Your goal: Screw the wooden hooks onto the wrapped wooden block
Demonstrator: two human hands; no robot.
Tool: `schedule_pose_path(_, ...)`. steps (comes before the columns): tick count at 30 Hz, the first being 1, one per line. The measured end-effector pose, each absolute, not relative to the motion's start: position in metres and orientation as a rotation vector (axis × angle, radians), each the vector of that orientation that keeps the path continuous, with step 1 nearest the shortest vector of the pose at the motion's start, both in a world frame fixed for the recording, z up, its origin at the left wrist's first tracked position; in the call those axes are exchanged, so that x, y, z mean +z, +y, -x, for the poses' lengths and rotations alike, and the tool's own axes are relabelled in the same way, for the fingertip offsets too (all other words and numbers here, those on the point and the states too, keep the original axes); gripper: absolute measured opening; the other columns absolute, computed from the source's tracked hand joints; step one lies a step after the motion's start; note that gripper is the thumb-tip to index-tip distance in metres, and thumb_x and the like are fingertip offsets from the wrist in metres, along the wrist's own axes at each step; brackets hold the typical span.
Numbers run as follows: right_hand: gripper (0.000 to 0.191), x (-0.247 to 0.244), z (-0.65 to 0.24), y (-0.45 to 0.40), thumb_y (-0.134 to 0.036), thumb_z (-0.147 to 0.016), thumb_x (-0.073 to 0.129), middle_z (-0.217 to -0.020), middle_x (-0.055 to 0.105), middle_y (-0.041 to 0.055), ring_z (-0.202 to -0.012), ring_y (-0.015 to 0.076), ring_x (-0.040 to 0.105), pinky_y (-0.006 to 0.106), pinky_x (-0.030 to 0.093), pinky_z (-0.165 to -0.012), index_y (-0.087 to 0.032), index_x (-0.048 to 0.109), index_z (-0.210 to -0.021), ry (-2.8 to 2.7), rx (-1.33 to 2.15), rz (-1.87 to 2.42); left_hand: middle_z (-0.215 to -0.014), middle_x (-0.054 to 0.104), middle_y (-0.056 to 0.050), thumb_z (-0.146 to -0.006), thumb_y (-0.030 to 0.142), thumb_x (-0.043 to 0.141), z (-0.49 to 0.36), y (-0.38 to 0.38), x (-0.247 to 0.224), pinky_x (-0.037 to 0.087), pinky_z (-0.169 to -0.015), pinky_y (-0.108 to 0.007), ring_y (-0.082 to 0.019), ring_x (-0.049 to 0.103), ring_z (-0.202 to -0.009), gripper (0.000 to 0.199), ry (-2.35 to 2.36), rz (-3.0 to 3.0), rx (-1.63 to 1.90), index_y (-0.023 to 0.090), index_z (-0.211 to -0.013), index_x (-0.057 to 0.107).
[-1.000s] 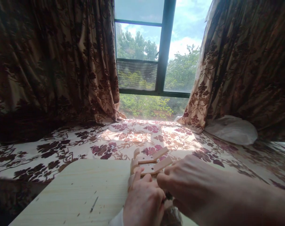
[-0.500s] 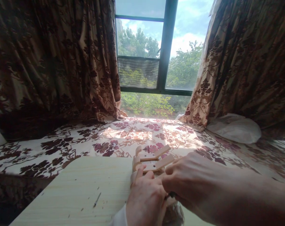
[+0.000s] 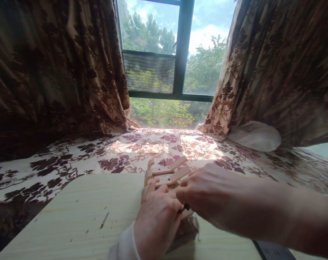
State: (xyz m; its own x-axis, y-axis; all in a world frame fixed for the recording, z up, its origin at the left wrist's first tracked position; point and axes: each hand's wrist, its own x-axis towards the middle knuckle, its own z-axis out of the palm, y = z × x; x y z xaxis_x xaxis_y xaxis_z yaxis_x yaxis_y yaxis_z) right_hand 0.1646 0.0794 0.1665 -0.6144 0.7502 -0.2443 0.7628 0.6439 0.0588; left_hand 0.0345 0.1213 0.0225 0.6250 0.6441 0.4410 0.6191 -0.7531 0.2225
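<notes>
A pale wooden assembly (image 3: 164, 181) with angled slats and small dark holes lies at the tabletop's far edge. My left hand (image 3: 157, 213) is closed over its near side, the index finger resting on the wood. Close against it, my right hand (image 3: 204, 191) is closed in a fist, knuckles up. A small dark piece (image 3: 185, 207) shows between the two hands; what the right fingers hold is mostly hidden. Below them, a brownish, shiny part (image 3: 187, 228) with frayed strands sticks out from under the wood; I cannot tell what it is.
On the light wooden tabletop (image 3: 72, 220) lie a thin metal rod (image 3: 104, 220) and several dark crumbs. A dark flat object (image 3: 273, 251) sits at the lower right. Beyond are a floral cloth (image 3: 117, 162), a white translucent bag (image 3: 257, 136), patterned curtains and a window.
The view has shifted, so everything sits slightly higher and further left. The dark flat object has come into view at the lower right. Both hands keep nearly the same hold.
</notes>
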Motion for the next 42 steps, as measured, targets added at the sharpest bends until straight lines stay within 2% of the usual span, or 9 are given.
schedule_pose_path(4,0.012,0.162,-0.162,0.087,-0.013,-0.081,0.054,-0.073,0.065,0.0043,-0.061,0.0122,0.051,0.027,0.023,-0.05,-0.014,0.064,-0.075,2.548,0.006,-1.322,-0.09,0.068,0.003,-0.076,0.02,0.061,-0.034,0.118,0.032,0.023,-0.102,-0.047,-0.021,0.056,-0.094,0.011,1.079,-2.784,0.699,0.029,-0.076,0.068)
schedule_pose_path(8,0.01,0.157,-0.172,0.086,-0.016,-0.08,0.055,-0.075,0.066,0.0039,-0.064,0.0138,0.053,0.027,0.026,-0.052,-0.016,0.065,-0.081,2.637,0.032,-1.353,-0.083,0.067,0.005,-0.075,0.019,0.062,-0.033,0.117,0.036,0.027,-0.098,-0.048,-0.021,0.056,-0.088,0.012,1.108,-2.746,0.64,0.028,-0.067,0.066)
schedule_pose_path(15,0.017,0.154,-0.174,0.083,-0.008,-0.083,0.051,-0.072,0.061,0.0043,-0.065,0.0121,0.051,0.026,0.031,-0.057,-0.013,0.061,-0.071,2.766,0.013,-1.136,-0.096,0.067,0.002,-0.078,0.02,0.058,-0.033,0.118,0.031,0.023,-0.1,-0.051,-0.023,0.055,-0.095,0.017,1.097,-2.762,0.72,0.03,-0.089,0.067)
schedule_pose_path(20,0.014,0.158,-0.172,0.082,-0.013,-0.082,0.053,-0.065,0.059,0.0031,-0.057,0.0115,0.048,0.026,0.029,-0.051,-0.013,0.061,-0.07,2.662,0.049,-1.325,-0.089,0.067,0.003,-0.08,0.025,0.058,-0.035,0.12,0.032,0.022,-0.1,-0.053,-0.023,0.056,-0.092,0.009,1.124,-2.776,0.625,0.029,-0.08,0.067)
schedule_pose_path(26,0.018,0.161,-0.177,0.076,-0.005,-0.082,0.049,-0.08,0.062,0.0061,-0.072,0.0135,0.053,0.026,0.036,-0.063,-0.015,0.063,-0.08,2.708,0.042,-1.209,-0.094,0.068,-0.001,-0.084,0.029,0.053,-0.035,0.119,0.036,0.026,-0.098,-0.052,-0.025,0.055,-0.096,0.014,1.087,-2.79,0.719,0.027,-0.085,0.066)
schedule_pose_path(29,0.021,0.156,-0.173,0.083,-0.007,-0.082,0.048,-0.065,0.058,0.0028,-0.059,0.0111,0.049,0.026,0.035,-0.057,-0.014,0.061,-0.067,2.689,0.039,-1.18,-0.09,0.068,0.001,-0.081,0.022,0.054,-0.035,0.118,0.036,0.025,-0.099,-0.052,-0.023,0.057,-0.093,0.014,1.096,-2.787,0.678,0.028,-0.085,0.066)
schedule_pose_path(32,0.026,0.153,-0.17,0.089,-0.01,-0.082,0.049,-0.052,0.051,-0.0004,-0.049,0.0093,0.044,0.025,0.032,-0.052,-0.014,0.056,-0.057,2.663,0.049,-1.2,-0.081,0.067,0.001,-0.079,0.023,0.057,-0.034,0.117,0.037,0.025,-0.1,-0.051,-0.022,0.057,-0.088,0.013,1.115,-2.812,0.627,0.027,-0.073,0.067)
schedule_pose_path(38,0.014,0.162,-0.175,0.085,-0.007,-0.08,0.051,-0.069,0.058,0.0013,-0.063,0.0112,0.05,0.025,0.033,-0.056,-0.015,0.061,-0.073,2.704,0.004,-1.167,-0.083,0.068,0.0,-0.083,0.029,0.054,-0.035,0.12,0.035,0.025,-0.1,-0.049,-0.023,0.056,-0.095,0.014,1.086,-2.824,0.75,0.029,-0.087,0.067)
schedule_pose_path(42,0.017,0.166,-0.169,0.086,-0.003,-0.078,0.052,-0.068,0.058,0.0013,-0.063,0.011,0.049,0.025,0.032,-0.056,-0.015,0.061,-0.07,2.705,-0.045,-1.136,-0.088,0.069,-0.001,-0.082,0.031,0.055,-0.035,0.121,0.032,0.025,-0.1,-0.049,-0.025,0.055,-0.099,0.015,1.076,-2.835,0.801,0.028,-0.092,0.066)
